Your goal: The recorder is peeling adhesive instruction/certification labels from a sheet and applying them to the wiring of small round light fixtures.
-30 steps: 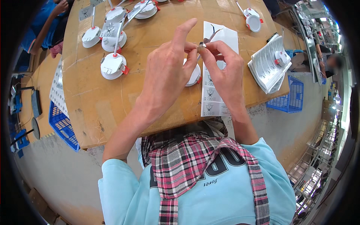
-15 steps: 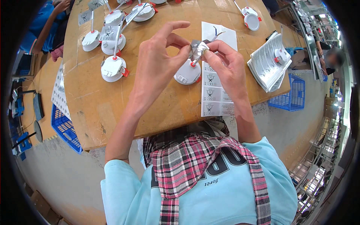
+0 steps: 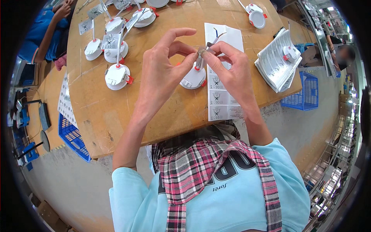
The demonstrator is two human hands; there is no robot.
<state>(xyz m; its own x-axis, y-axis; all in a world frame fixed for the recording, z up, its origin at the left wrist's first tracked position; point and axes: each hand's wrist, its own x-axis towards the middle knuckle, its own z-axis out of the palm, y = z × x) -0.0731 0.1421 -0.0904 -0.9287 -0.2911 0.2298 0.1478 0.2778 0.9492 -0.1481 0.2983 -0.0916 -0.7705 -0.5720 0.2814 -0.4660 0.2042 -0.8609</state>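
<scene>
Left hand (image 3: 158, 69), right hand (image 3: 234, 74) closer together, pinching label (image 3: 200, 58) at cable (image 3: 216, 39).

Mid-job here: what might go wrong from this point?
The small label pinched by the left hand and right hand might crease or stick crooked around the cable. The round white fixture on the paper stack, near the right edge of the table, could slide off if bumped.

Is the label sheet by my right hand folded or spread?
Spread: the label sheet lies open on the table, printed rows showing.
</scene>
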